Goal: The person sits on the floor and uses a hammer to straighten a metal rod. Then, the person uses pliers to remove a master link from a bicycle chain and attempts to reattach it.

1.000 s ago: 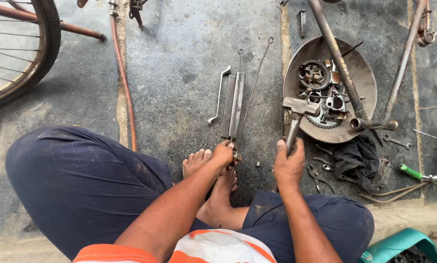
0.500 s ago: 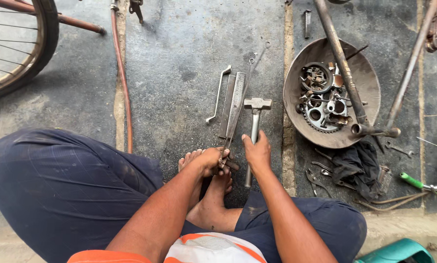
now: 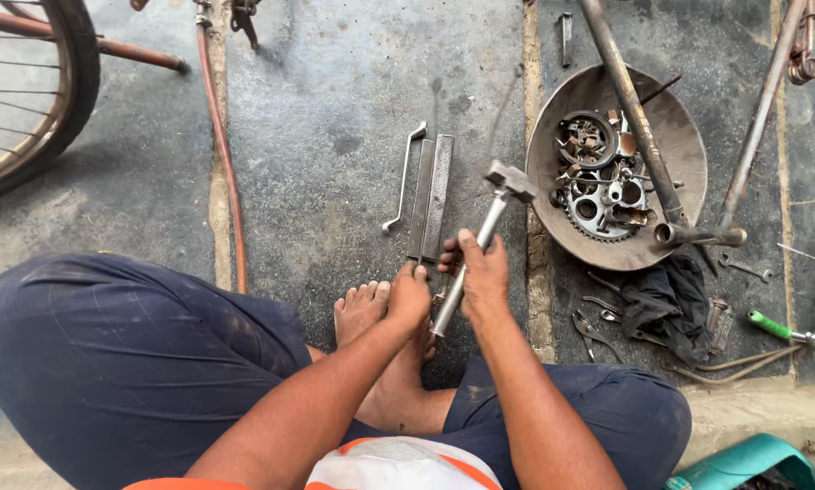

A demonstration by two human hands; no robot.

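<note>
My right hand [image 3: 482, 275] grips the metal handle of a hammer [image 3: 494, 205], whose head is raised and points up to the right above the ground. My left hand [image 3: 409, 297] is closed low by my bare feet [image 3: 364, 308], pressing on the near end of a flat metal bar [image 3: 430, 195] that lies lengthwise on the concrete. What the left fingers pinch is hidden. A bent thin metal rod [image 3: 402, 178] lies just left of the bar.
A round metal pan [image 3: 684, 136] at right holds a sprocket [image 3: 593, 208], bearings and small parts. A bicycle frame tube [image 3: 632, 102] crosses it. A dark rag [image 3: 664, 303] and wrenches lie below. A wheel [image 3: 63, 100] is at upper left, a teal tub [image 3: 743, 463] at lower right.
My right hand brought the hammer from beside the pan over to the flat bar and has lifted its head off the ground. My left hand stayed at the bar's near end.
</note>
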